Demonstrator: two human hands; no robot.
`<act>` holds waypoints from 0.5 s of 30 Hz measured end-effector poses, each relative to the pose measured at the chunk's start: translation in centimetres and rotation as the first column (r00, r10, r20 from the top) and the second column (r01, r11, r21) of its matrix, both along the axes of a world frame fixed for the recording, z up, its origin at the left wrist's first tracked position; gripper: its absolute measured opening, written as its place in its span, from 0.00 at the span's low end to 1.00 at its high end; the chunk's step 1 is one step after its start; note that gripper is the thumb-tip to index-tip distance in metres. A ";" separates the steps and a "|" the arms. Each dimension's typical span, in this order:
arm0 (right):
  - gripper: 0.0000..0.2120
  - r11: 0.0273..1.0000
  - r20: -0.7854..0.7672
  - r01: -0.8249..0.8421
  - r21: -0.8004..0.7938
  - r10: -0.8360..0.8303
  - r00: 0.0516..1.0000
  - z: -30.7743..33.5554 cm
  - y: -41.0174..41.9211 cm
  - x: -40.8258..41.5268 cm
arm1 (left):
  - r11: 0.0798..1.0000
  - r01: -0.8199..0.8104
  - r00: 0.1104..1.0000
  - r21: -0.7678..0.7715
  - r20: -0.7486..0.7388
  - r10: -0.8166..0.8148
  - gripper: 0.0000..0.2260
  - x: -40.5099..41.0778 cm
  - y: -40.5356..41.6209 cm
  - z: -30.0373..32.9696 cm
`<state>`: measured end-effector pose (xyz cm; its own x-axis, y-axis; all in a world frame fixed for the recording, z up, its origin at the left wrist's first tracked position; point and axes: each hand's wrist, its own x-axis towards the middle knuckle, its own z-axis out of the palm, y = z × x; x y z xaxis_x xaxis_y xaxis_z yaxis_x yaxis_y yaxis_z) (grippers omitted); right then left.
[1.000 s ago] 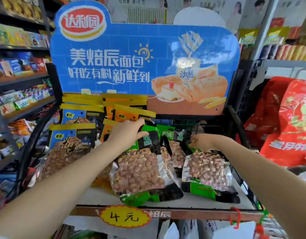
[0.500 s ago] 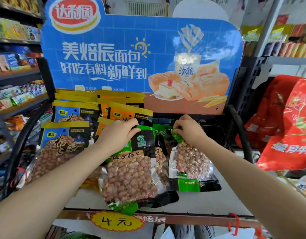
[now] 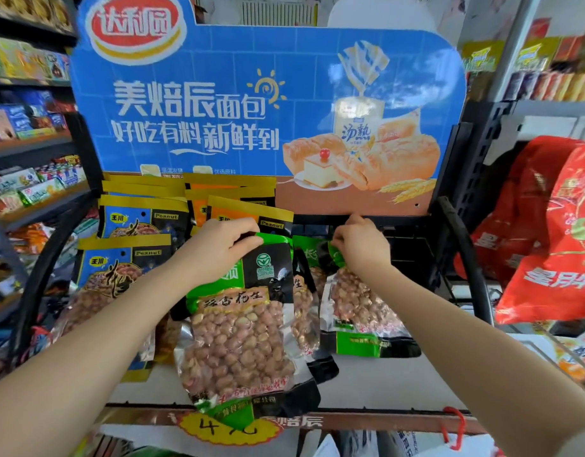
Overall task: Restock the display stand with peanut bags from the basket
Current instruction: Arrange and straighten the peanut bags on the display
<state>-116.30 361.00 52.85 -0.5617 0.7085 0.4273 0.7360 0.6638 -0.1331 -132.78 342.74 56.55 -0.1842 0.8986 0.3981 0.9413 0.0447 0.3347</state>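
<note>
Nearest, a yellow scalloped price tag (image 3: 230, 428) reading "4" sits on the brown front rail of the display stand (image 3: 367, 420), below both grips. The left hand (image 3: 218, 247) pinches the green top edge of a clear-fronted green-and-black peanut bag (image 3: 241, 338), which hangs down from that grip over the white shelf. Just right of it, the right hand (image 3: 362, 247) pinches the green top of a second clear green peanut bag (image 3: 363, 311). Left of the left grip stand blue-and-yellow foil peanut bags (image 3: 119, 268) printed "Peanut"; behind it, orange-and-yellow foil bags (image 3: 238, 209). Beyond both grips rises a blue cardboard header board (image 3: 218, 110) with a bread picture and a red oval logo.
</note>
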 end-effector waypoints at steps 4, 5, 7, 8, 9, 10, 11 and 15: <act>0.11 0.999 -0.149 -0.037 0.009 0.038 0.988 -1.2 -0.7 1.1 | 1.000 0.000 0.999 0.002 0.036 -0.001 0.05 -0.2 0.2 -0.5; 0.11 0.999 -0.301 -0.007 -0.040 -0.006 0.954 -1.4 -0.5 2.0 | 1.000 -0.004 1.000 0.002 0.029 0.004 0.05 -0.3 0.2 -0.7; 0.14 0.966 -0.428 0.102 -0.240 -0.199 0.882 -1.9 -0.1 4.3 | 1.000 -0.021 1.000 0.006 0.003 0.021 0.06 -0.5 0.3 -1.1; 0.17 0.909 -0.370 0.166 -0.383 -0.315 0.874 -2.3 0.3 5.4 | 1.000 -0.027 1.000 0.008 -0.005 0.027 0.06 -0.6 0.4 -1.2; 0.19 0.823 -0.273 0.208 -0.528 -0.396 0.877 -2.5 0.4 6.3 | 1.000 -0.028 1.000 0.009 -0.007 0.028 0.06 -0.7 0.5 -1.2; 0.19 0.721 -0.196 0.207 -0.662 -0.433 0.880 -2.6 0.4 6.9 | 1.000 -0.024 1.000 0.009 -0.006 0.024 0.06 -0.7 0.5 -1.2; 0.19 0.628 -0.172 0.166 -0.760 -0.442 0.881 -2.5 0.1 7.3 | 1.000 -0.017 1.000 0.007 -0.005 0.017 0.07 -0.7 0.6 -1.1; 0.12 0.399 -0.254 -0.077 -0.914 -0.412 0.875 -1.6 -0.6 7.1 | 1.000 0.012 1.000 0.009 -0.006 -0.012 0.07 -0.2 0.6 -0.7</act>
